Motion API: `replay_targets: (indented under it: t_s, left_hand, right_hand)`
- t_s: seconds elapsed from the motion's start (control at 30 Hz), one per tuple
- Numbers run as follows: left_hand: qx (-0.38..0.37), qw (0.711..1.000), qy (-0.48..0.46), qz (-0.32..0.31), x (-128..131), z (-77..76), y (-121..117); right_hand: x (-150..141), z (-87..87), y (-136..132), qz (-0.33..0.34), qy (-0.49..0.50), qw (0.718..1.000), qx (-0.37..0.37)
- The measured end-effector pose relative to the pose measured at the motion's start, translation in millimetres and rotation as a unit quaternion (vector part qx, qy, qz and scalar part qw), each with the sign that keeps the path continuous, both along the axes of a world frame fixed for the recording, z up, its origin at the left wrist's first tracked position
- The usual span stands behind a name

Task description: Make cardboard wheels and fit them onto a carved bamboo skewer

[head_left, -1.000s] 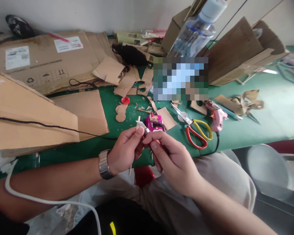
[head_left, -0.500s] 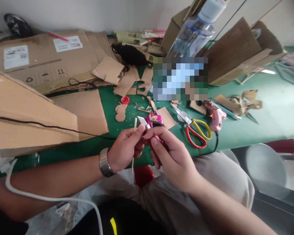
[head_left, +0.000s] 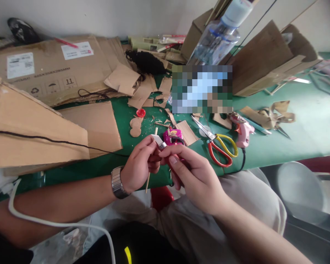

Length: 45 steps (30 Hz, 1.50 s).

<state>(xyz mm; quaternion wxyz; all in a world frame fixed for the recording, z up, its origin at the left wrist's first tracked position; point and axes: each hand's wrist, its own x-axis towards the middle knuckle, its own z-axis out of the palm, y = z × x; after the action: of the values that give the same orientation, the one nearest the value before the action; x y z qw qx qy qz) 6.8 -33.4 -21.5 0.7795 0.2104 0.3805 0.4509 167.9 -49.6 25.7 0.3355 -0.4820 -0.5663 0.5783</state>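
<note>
Position: my left hand and right hand are together over the front edge of the desk. Left fingers pinch a thin wooden stick, its top standing clear above the grip and its lower end slanting past the front edge. Right fingers are curled round the handle of a knife. Its blade lies close by the left fingertips; whether it touches the stick, I cannot tell.

Risk: pushing too hard could skid the blade into my left thumb. A loose pinch may let the stick roll; too deep a bite may snap it.

Just beyond: magenta case, its decoration unreadable. To its right, scissors, then a glue gun whose cord runs towards the front edge; snagging it could drag the gun.

Towards the back left corner: a carton printed with recycling, umbrella and double-arrow marks and a line apparently ending "MM", the rest blurred. Two white labels, text too small to read. No brand legible.
</note>
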Motion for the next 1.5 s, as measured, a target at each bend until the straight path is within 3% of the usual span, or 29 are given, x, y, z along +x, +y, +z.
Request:
replay_targets:
  t_s: [0.2, 0.4, 1.03, 1.5]
  left_hand:
    - [0.032, 0.998, 0.046, -0.002, -0.2, 0.4, -4.6]
    - [-0.006, 0.999, 0.046, -0.025, 2.9, 1.9, -5.0]
    - [0.036, 0.998, 0.047, -0.002, 0.1, 2.8, -4.1]
    - [0.037, 0.998, 0.038, -0.023, 0.1, 3.9, -1.8]
  right_hand:
    - [-0.1, -3.1, -2.0, 0.005, -0.028, 0.999, 0.024]
    - [-1.8, -4.8, -3.2, 0.003, -0.048, 0.998, 0.046]
    - [-1.8, -2.6, -3.2, 0.015, -0.019, 0.999, 0.024]
    - [-0.8, -3.2, -1.2, 0.006, -0.024, 0.999, 0.021]
